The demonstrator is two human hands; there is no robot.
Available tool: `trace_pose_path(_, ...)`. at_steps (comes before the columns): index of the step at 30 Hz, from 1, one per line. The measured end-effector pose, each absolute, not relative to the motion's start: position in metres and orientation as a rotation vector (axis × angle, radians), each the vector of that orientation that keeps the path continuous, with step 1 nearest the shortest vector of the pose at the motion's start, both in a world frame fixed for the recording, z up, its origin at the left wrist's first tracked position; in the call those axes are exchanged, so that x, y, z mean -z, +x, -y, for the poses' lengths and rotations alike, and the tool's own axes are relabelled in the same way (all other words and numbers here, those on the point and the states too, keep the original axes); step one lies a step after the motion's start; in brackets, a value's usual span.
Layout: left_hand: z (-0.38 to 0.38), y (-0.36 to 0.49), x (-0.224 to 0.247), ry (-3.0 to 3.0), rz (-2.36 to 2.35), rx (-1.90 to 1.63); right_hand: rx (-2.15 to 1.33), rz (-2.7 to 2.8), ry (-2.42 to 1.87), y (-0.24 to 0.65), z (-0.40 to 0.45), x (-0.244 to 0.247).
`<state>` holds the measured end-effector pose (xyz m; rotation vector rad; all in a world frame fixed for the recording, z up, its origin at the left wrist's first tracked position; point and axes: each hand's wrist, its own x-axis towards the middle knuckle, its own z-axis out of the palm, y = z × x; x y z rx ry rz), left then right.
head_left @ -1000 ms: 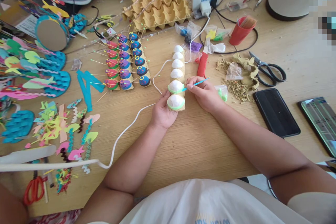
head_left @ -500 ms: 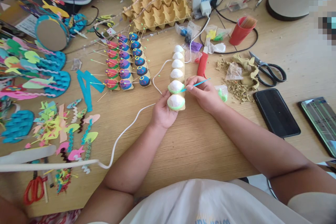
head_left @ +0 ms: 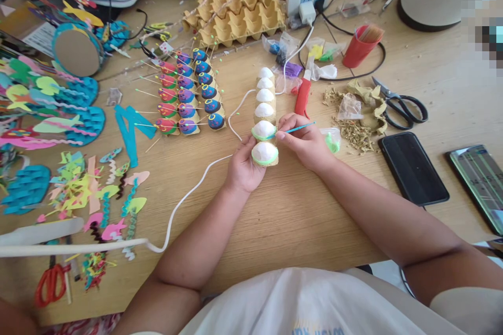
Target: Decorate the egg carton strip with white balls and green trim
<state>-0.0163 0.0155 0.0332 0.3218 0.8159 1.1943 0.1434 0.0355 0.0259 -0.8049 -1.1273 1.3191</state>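
A strip of egg carton (head_left: 269,116) with several white-covered domes runs away from me at the middle of the table. Light green rims circle the two nearest domes. My left hand (head_left: 245,167) grips the near end of the strip from its left side. Pinched in my right hand (head_left: 302,142) is a thin blue tool (head_left: 301,127), its tip at the green rim of the second-nearest dome. A small bag of green clay (head_left: 332,140) lies just right of that hand.
Painted carton strips (head_left: 187,95) with pins stand left, near paper cutouts (head_left: 78,183). A white cable (head_left: 188,192) crosses the table. On the right are a red knife (head_left: 302,98), black scissors (head_left: 404,107), a phone (head_left: 414,167) and a red cup (head_left: 359,49). Egg trays (head_left: 243,10) lie behind.
The blue tool is tilted slightly flatter, and my right hand has shifted very slightly. The near end of the strip has turned a little to the right.
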Motion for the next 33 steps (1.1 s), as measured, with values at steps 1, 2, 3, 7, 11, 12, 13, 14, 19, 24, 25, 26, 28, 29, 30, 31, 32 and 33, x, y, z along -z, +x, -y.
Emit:
trace_pose_path(1,-0.0153,-0.0162,-0.0330,0.322,-0.824,-1.197,-1.321,1.122,-0.805,0.1432,-0.0351,-0.0265)
trace_pose_path(2,-0.0152,-0.0161,-0.0328,0.325,-0.836,-1.200,-1.320,1.117,-0.802,0.1430,-0.0346,-0.0272)
trace_pose_path(3,-0.0151,-0.0158,-0.0324,0.332,-0.850,-1.204,-1.319,1.114,-0.798,0.1428,-0.0341,-0.0279)
trace_pose_path(7,-0.0147,-0.0146,-0.0310,0.370,-0.885,-1.210,-1.324,1.103,-0.790,0.1419,-0.0327,-0.0287)
trace_pose_path(11,-0.0143,-0.0148,-0.0302,0.367,-0.889,-1.206,-1.332,1.081,-0.788,0.1414,-0.0327,-0.0266)
trace_pose_path(12,-0.0143,-0.0150,-0.0304,0.360,-0.883,-1.206,-1.335,1.077,-0.791,0.1413,-0.0328,-0.0260)
trace_pose_path(13,-0.0143,-0.0152,-0.0307,0.352,-0.875,-1.207,-1.340,1.075,-0.795,0.1412,-0.0328,-0.0255)
trace_pose_path(14,-0.0144,-0.0153,-0.0311,0.346,-0.868,-1.207,-1.346,1.075,-0.799,0.1412,-0.0329,-0.0252)
trace_pose_path(19,-0.0152,-0.0153,-0.0329,0.342,-0.885,-1.199,-1.364,1.051,-0.820,0.1411,-0.0327,-0.0260)
trace_pose_path(24,-0.0152,-0.0157,-0.0317,0.329,-0.856,-1.206,-1.355,1.050,-0.833,0.1415,-0.0334,-0.0266)
trace_pose_path(25,-0.0151,-0.0159,-0.0313,0.329,-0.860,-1.205,-1.357,1.051,-0.831,0.1416,-0.0336,-0.0265)
trace_pose_path(26,-0.0152,-0.0161,-0.0311,0.331,-0.868,-1.202,-1.358,1.051,-0.831,0.1417,-0.0337,-0.0265)
trace_pose_path(28,-0.0152,-0.0164,-0.0308,0.338,-0.885,-1.194,-1.361,1.053,-0.838,0.1419,-0.0337,-0.0265)
trace_pose_path(29,-0.0152,-0.0165,-0.0309,0.340,-0.890,-1.193,-1.362,1.054,-0.843,0.1419,-0.0336,-0.0265)
trace_pose_path(30,-0.0151,-0.0164,-0.0311,0.340,-0.893,-1.192,-1.364,1.054,-0.849,0.1418,-0.0335,-0.0266)
trace_pose_path(31,-0.0151,-0.0163,-0.0314,0.339,-0.894,-1.191,-1.364,1.053,-0.852,0.1417,-0.0334,-0.0266)
trace_pose_path(32,-0.0150,-0.0161,-0.0318,0.337,-0.892,-1.190,-1.365,1.051,-0.852,0.1416,-0.0333,-0.0265)
trace_pose_path(33,-0.0150,-0.0160,-0.0322,0.335,-0.886,-1.190,-1.364,1.048,-0.847,0.1415,-0.0334,-0.0265)
